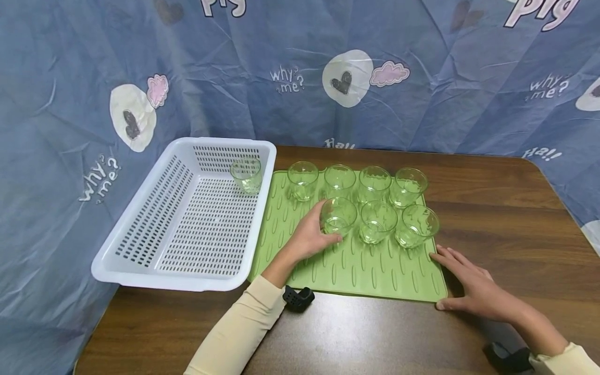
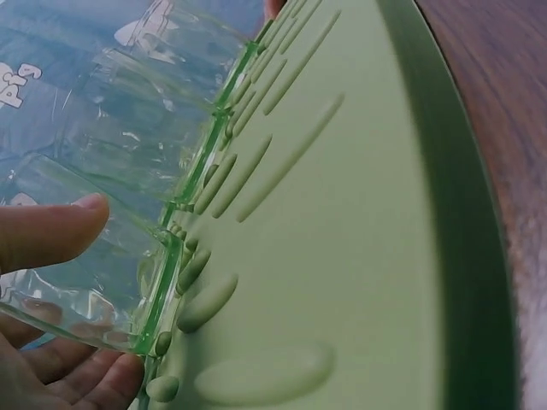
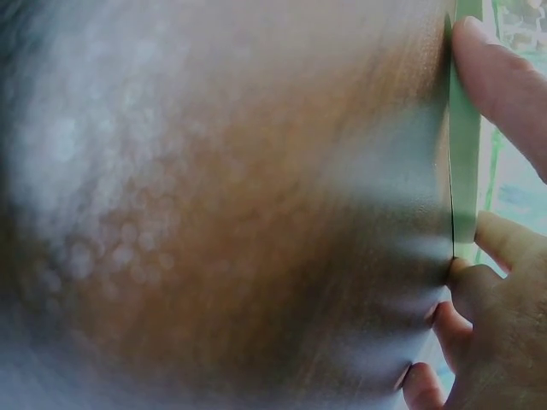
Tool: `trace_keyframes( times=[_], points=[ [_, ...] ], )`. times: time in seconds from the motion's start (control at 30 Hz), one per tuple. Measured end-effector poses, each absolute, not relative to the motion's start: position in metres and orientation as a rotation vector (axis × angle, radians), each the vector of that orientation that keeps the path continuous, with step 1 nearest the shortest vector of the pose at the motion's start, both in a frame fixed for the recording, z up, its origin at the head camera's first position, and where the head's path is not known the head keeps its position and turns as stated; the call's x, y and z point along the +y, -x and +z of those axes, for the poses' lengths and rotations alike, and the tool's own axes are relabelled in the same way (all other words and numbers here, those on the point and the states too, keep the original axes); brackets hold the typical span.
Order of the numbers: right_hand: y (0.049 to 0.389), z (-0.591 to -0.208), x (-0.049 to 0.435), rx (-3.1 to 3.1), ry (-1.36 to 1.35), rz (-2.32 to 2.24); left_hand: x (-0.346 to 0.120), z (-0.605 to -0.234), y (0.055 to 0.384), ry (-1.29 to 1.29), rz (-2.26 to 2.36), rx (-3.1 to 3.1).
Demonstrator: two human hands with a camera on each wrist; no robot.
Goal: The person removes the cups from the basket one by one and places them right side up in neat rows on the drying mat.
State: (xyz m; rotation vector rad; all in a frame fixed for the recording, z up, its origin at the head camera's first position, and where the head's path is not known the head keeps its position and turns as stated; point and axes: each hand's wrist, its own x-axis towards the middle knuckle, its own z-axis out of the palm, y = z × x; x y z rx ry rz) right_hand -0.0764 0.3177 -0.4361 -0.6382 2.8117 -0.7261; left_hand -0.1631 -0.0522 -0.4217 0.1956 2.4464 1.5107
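Note:
My left hand (image 1: 313, 234) is curled round a clear green-tinted glass (image 1: 338, 216), the leftmost of three in the front row. In the left wrist view the thumb (image 2: 51, 231) lies on the near side of this glass (image 2: 102, 290) and the fingertips are under its far side, its base at the ribbed mat. My right hand (image 1: 478, 286) lies at the right edge of the green mat (image 1: 356, 276), fingers spread. Its thumb (image 3: 504, 81) and fingertips touch the mat's edge (image 3: 464, 171) and the table in the right wrist view.
Several more glasses (image 1: 374, 185) stand upright in a back row on the mat. Left of the mat is a white slotted basket (image 1: 171, 281) with one glass (image 1: 246, 176) in its back right corner. A blue printed cloth (image 1: 290, 120) hangs behind the brown wooden table (image 1: 497, 208).

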Motion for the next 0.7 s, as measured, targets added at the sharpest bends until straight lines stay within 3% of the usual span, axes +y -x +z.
trace_keyframes(
  times=[0.33, 0.7],
  points=[
    [0.078, -0.435, 0.317, 2.784, 0.622, -0.729, -0.057, -0.402, 0.143, -0.135, 1.555, 2.565],
    [0.075, -0.439, 0.318, 2.816, 0.644, -0.729, -0.097, -0.322, 0.078, -0.403, 1.834, 2.735]
  ],
)
